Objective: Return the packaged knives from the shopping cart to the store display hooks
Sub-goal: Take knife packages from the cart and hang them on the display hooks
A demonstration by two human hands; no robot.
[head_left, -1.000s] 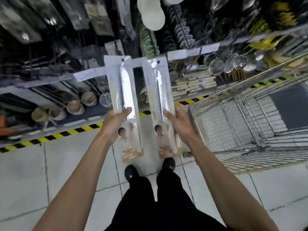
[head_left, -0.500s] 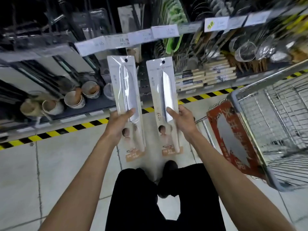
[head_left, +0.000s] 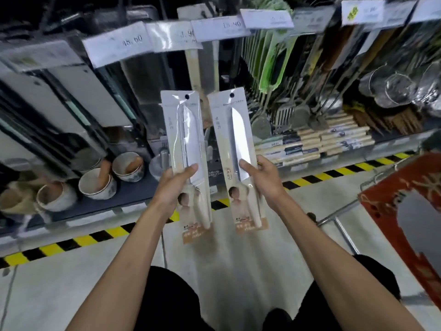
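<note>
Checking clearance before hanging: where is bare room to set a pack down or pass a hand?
Bare: floor tiles between the striped tape and the person's legs. Crowded: bowls fill the shelf left of the left pack, in the left hand; hanging utensils and boxed stacks crowd right of the right pack, in the right hand.

knife packages (head_left: 185, 144) white-tan | floor stripe (head_left: 71, 242) yellow-black | cart sign (head_left: 405, 211) red
</note>
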